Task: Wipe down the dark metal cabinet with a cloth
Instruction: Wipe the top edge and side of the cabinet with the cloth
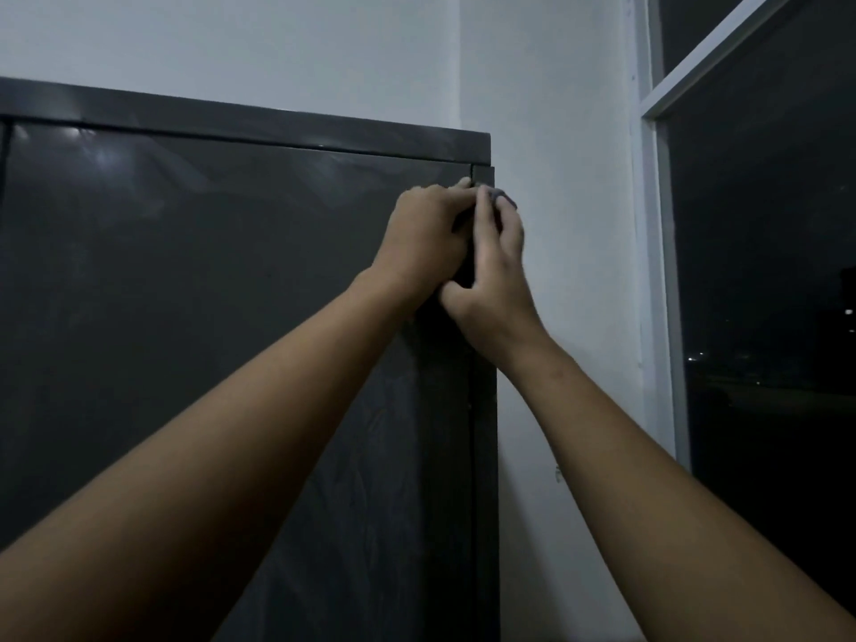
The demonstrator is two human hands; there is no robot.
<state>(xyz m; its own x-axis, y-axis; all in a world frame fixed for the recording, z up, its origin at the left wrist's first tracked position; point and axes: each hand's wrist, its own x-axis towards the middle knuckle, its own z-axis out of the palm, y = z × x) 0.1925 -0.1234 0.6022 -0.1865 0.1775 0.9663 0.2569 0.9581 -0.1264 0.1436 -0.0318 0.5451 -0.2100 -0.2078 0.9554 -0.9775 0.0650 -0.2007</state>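
Observation:
A tall dark metal cabinet [185,294] fills the left and middle of the head view, its door smeared with wipe marks. Both arms reach up to its upper right corner. My left hand [426,234] presses on the door beside the right edge. My right hand [498,266] curls around that edge strip, touching the left hand. A small grey cloth [501,196] peeks out above the right fingers; most of it is hidden by the hands. Which hand grips it is not fully clear, though it sits at the right fingertips.
A white wall [556,132] stands right behind and beside the cabinet, leaving a narrow gap at its right side. Further right is a white-framed window [657,271] with dark night outside.

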